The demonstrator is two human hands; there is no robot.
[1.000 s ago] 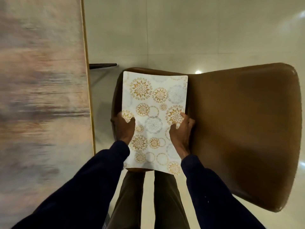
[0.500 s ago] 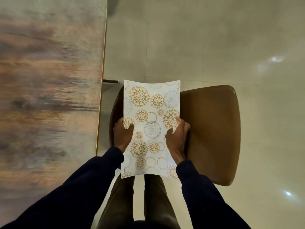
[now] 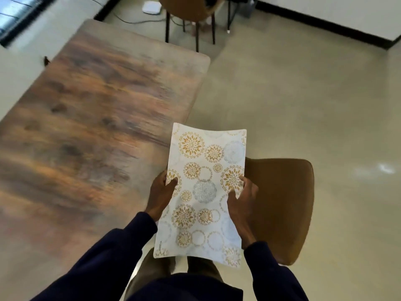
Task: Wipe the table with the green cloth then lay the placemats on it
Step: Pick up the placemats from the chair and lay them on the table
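**Desk**: long wood-grain top with a rounded far right corner. Its right edge runs toward the person. The stretch of top inside that edge looks like open room for laying.

**Floor**: pale and glossy, with wide free space to the right of the desk.

**Near chair**: brown seat standing just off the desk's right edge, below and to the right of the mat. It probably needs clearance when the mat swings left.

**Far chair**: stands beyond the desk's far end, well apart.

**Placemat**: white sheet printed with gold and grey rosettes.
- Position: held in the air off the desk's right edge, long axis pointing away. Its far left corner overlaps that edge in view.
- Count: one sheet or several cannot be told.
- Handling: probably light, thin and flexible, since the far end bows slightly. The surface is likely smooth and somewhat slick, and it is not fragile.
- Hold: best taken at both long edges, mid-length.

**Left grip**: pinches the mat's left long edge, thumb on top and fingers beneath.

**Right grip**: pinches the right long edge opposite, thumb on top.
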